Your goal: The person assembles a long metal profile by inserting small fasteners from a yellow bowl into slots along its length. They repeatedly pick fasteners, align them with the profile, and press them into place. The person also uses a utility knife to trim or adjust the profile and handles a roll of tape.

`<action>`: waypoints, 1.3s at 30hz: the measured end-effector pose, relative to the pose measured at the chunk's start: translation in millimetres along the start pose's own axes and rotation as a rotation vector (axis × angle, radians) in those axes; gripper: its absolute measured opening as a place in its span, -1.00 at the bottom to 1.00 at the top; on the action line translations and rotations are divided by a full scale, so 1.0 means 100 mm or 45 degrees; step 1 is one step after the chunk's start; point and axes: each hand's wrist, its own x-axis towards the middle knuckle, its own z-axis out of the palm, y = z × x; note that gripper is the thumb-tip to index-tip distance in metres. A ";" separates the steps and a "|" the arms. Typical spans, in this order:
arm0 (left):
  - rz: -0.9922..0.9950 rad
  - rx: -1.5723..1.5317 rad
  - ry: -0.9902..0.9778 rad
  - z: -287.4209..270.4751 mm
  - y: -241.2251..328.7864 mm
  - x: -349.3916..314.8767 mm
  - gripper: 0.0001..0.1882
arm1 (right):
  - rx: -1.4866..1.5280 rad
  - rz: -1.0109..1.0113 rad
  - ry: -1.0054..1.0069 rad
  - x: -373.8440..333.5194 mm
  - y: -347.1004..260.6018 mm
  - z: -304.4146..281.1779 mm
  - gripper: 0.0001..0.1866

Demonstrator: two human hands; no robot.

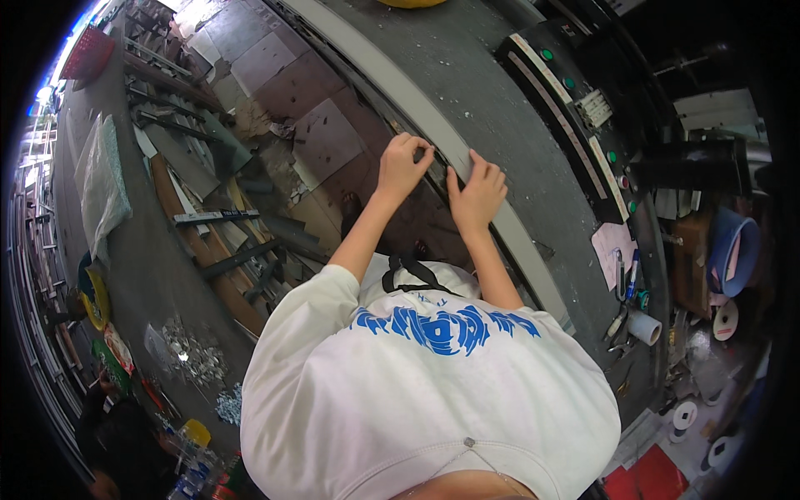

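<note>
A long pale grey profile bar (533, 260) lies along the near edge of the dark grey workbench (508, 92), running from the top of the view down toward my right side. Over this bar my right hand (478, 196) is closed, its fingers on top and its thumb at the near edge. Just left of it, beside the bar's near edge, my left hand (403, 172) pinches with thumb and forefinger. What sits in that pinch is too small to make out. A thin dark line runs along the bar's edge between both hands.
A panel with green buttons (570, 84) stands across the bench. Pens (633, 271) and a white roll (643, 327) lie at right. Long offcuts (225, 242) fill a rack at left, near a heap of small metal parts (196, 352). Another person (125, 446) is at lower left.
</note>
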 end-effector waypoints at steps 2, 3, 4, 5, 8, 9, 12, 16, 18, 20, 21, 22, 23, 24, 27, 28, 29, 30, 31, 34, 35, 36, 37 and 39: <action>-0.048 -0.157 -0.242 -0.12 -0.04 0.06 -0.84 | 0.095 0.111 -0.085 0.06 -0.03 -0.06 -0.46; -0.045 -0.265 -0.415 -0.23 -0.09 0.11 -0.82 | 0.149 0.154 -0.111 0.12 -0.06 -0.08 -0.46; 0.127 -0.346 -0.615 -0.35 -0.16 0.17 -0.82 | 0.154 0.188 -0.061 0.19 -0.11 -0.08 -0.46; 0.300 -0.436 -0.780 -0.48 -0.23 0.23 -0.82 | 0.158 0.233 0.002 0.27 -0.18 -0.08 -0.46; -0.205 -1.076 -1.530 -0.98 -0.55 0.46 -0.77 | 0.229 0.260 0.170 0.71 -0.54 0.11 -0.48; -0.480 -1.357 -1.720 -1.19 -0.71 0.57 -0.75 | 0.260 0.254 0.217 0.86 -0.72 0.21 -0.49; -0.595 -0.784 -1.732 -1.88 -1.33 1.17 -0.72 | 0.415 0.160 0.148 1.43 -1.35 0.62 -0.56; -0.311 -0.392 -1.338 -2.59 -2.10 2.25 -0.75 | 0.522 -0.117 0.005 2.15 -2.24 1.36 -0.56; 0.048 -0.025 -1.079 -2.75 -2.36 2.80 -0.77 | 0.508 -0.236 -0.025 2.46 -2.58 1.76 -0.48; 0.108 0.011 -0.875 -2.78 -2.52 3.24 -0.80 | 0.403 -0.312 -0.008 2.69 -2.79 2.09 -0.37; 0.082 -0.017 -0.768 -2.77 -2.57 3.39 -0.80 | 0.322 -0.342 0.027 2.77 -2.85 2.22 -0.32; 0.099 -0.107 -0.716 -2.73 -2.61 3.49 -0.80 | 0.235 -0.345 0.036 2.83 -2.88 2.32 -0.27; 0.127 -0.196 -0.647 -2.68 -2.64 3.57 -0.81 | 0.181 -0.362 0.063 2.87 -2.90 2.39 -0.25; 0.122 -0.215 -0.600 -2.63 -2.65 3.61 -0.82 | 0.122 -0.350 0.061 2.90 -2.90 2.45 -0.24; 0.169 -0.232 -0.468 -2.50 -2.69 3.66 -0.83 | 0.048 -0.360 0.047 2.93 -2.87 2.51 -0.28; 0.222 -0.218 -0.428 -2.47 -2.70 3.65 -0.83 | 0.032 -0.351 0.021 2.92 -2.86 2.51 -0.30; 0.273 -0.204 -0.386 -2.45 -2.71 3.65 -0.83 | 0.026 -0.361 0.045 2.92 -2.85 2.51 -0.33; 0.282 -0.203 -0.378 -2.44 -2.72 3.64 -0.83 | 0.013 -0.354 0.047 2.92 -2.85 2.50 -0.35; 0.289 -0.199 -0.370 -2.43 -2.73 3.64 -0.83 | 0.002 -0.347 0.048 2.92 -2.85 2.50 -0.38; 0.261 -0.225 -0.395 -2.43 -2.77 3.64 -0.84 | -0.020 -0.321 0.089 2.92 -2.88 2.49 -0.43; 0.238 -0.240 -0.413 -2.43 -2.78 3.64 -0.84 | 0.004 -0.289 0.077 2.92 -2.89 2.49 -0.43; 0.233 -0.259 -0.412 -2.43 -2.79 3.64 -0.85 | 0.024 -0.256 0.055 2.92 -2.91 2.48 -0.43; 0.223 -0.277 -0.415 -2.43 -2.80 3.64 -0.85 | 0.042 -0.217 0.032 2.92 -2.91 2.47 -0.44; 0.199 -0.303 -0.399 -2.41 -2.82 3.62 -0.85 | 0.046 -0.199 0.036 2.93 -2.93 2.46 -0.46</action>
